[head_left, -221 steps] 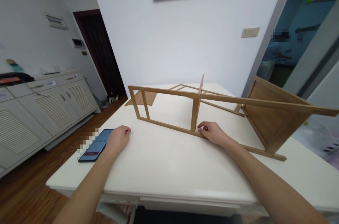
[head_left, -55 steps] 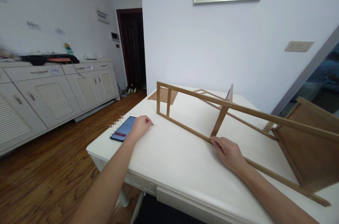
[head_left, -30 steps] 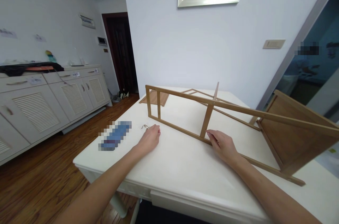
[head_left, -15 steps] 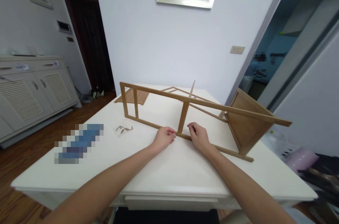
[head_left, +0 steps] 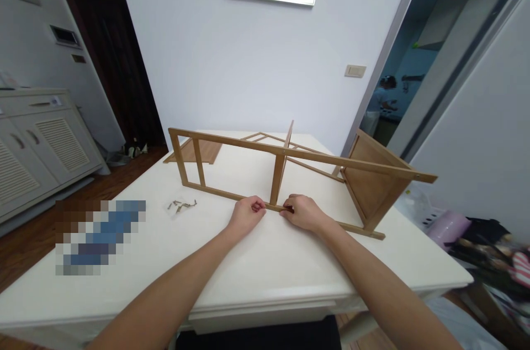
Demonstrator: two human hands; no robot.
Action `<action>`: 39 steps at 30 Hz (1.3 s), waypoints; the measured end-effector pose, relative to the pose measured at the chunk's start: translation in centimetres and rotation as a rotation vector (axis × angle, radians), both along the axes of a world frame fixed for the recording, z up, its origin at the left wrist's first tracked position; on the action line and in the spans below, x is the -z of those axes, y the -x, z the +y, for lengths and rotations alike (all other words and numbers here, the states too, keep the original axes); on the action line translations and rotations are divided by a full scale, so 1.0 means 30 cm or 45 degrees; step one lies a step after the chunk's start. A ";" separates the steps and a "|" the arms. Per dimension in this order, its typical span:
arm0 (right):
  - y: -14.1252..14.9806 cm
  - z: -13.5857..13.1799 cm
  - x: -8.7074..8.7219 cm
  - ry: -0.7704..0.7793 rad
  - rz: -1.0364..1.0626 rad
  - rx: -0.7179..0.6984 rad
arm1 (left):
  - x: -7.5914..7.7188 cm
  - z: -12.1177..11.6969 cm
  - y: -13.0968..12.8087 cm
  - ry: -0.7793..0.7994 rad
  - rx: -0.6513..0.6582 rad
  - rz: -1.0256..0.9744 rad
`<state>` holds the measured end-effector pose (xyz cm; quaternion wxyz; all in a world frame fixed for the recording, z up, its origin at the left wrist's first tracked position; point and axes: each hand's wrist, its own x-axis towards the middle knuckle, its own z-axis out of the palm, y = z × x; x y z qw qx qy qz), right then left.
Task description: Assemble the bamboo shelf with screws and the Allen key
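A wooden frame lies on its side across the white table, with a wooden panel joined at its right end. At its lower rail, left of the middle crosspiece, my left hand is closed, its fingertips pinched together. My right hand is closed too, with its fingertips against the rail just right of the crosspiece. Whatever either pinch holds is too small or hidden to make out. Several small screws lie on a clear bag to the left.
Behind the frame lie another wooden frame and a flat wooden panel. A blurred blue item is on the table's left side. The wall stands beyond the table. Through the doorway at right a person is in view.
My right hand has come down and left onto the lower rail beside the crosspiece. My left hand stays close to the rail. The view has swung slightly right.
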<state>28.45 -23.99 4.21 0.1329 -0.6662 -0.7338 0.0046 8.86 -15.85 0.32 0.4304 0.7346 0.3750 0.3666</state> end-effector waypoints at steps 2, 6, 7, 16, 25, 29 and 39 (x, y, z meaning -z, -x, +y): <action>0.006 0.000 0.002 0.013 -0.027 -0.011 | 0.005 -0.003 -0.009 0.009 0.028 -0.011; 0.017 0.002 -0.002 0.036 0.080 0.063 | 0.009 -0.006 -0.015 0.001 0.038 0.008; 0.019 0.002 -0.003 0.034 0.106 0.078 | 0.010 -0.006 -0.014 0.000 0.042 0.007; 0.023 0.017 0.011 0.002 0.077 -0.023 | 0.026 0.004 -0.035 -0.106 0.130 0.150; 0.008 0.029 0.031 -0.043 0.109 -0.048 | 0.032 0.018 -0.066 -0.049 0.107 0.163; 0.006 0.032 0.030 -0.035 0.113 -0.045 | 0.028 0.020 -0.071 -0.033 0.084 0.194; 0.001 0.033 0.036 -0.046 0.144 -0.041 | 0.010 0.011 -0.089 -0.022 -0.009 0.281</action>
